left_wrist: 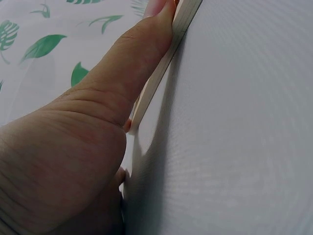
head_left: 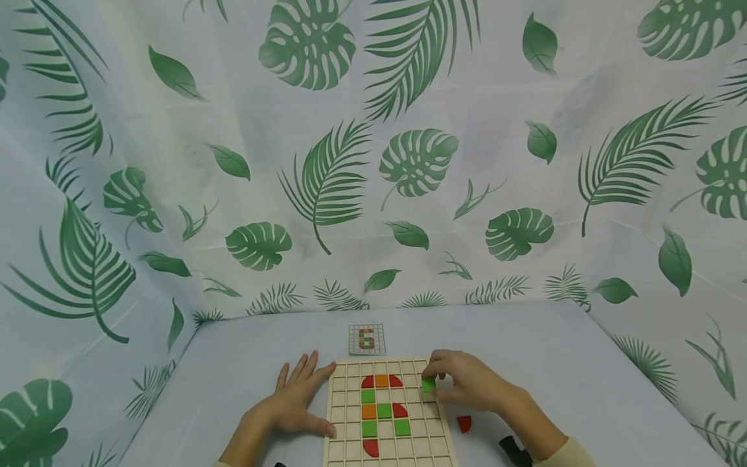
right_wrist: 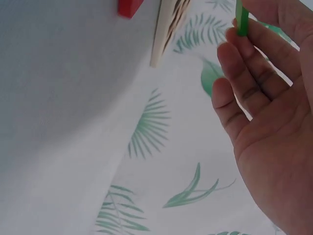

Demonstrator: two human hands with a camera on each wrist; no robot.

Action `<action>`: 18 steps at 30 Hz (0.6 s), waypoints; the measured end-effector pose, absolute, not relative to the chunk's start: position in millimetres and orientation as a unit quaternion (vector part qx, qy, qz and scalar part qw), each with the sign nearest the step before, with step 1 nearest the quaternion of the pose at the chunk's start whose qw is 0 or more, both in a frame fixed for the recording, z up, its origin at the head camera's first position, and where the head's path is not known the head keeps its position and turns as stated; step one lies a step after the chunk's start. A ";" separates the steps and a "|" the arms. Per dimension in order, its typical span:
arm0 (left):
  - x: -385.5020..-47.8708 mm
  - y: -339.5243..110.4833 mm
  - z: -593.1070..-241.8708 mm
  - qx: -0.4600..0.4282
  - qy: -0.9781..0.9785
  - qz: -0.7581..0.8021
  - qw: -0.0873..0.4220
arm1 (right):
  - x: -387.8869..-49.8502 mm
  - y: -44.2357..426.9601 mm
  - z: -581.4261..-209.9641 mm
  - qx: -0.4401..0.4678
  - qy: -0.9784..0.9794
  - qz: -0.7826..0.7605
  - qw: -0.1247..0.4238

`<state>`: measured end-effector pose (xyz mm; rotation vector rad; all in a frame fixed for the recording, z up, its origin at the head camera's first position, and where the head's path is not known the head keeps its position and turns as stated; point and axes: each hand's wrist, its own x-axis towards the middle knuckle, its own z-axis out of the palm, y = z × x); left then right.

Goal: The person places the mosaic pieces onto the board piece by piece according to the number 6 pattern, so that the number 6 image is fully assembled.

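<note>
A wooden grid board (head_left: 345,428) lies on the table with red, orange and green tiles in several of its squares. My left hand (head_left: 294,403) is spread along the board's left side, thumb and fingertips touching its edge. In the left wrist view, the thumb (left_wrist: 132,63) lies against the board's rim (left_wrist: 156,81). My right hand (head_left: 469,381) pinches a green square tile (head_left: 428,384) over the board's right columns. That green tile (right_wrist: 241,19) shows edge-on between thumb and fingertips in the right wrist view.
A small card (head_left: 366,339) with a coloured grid pattern lies behind the board. One red quarter-round tile (head_left: 463,423) is on the table right of the board. A black object (head_left: 515,450) is by the right forearm. Leaf-print cloth (head_left: 408,259) hangs around the table.
</note>
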<state>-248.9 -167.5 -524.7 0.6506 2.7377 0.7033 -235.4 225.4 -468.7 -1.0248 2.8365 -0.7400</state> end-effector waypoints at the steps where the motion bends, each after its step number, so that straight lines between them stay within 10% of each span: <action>1: -248.8 -167.4 -524.7 0.223 0.937 0.240 0.120 | -234.8 224.2 -469.1 -0.334 0.912 -0.239 0.018; 18: -248.1 -167.9 -523.7 0.226 0.936 0.243 0.120 | -230.4 197.9 -473.0 -0.396 0.881 -0.253 0.052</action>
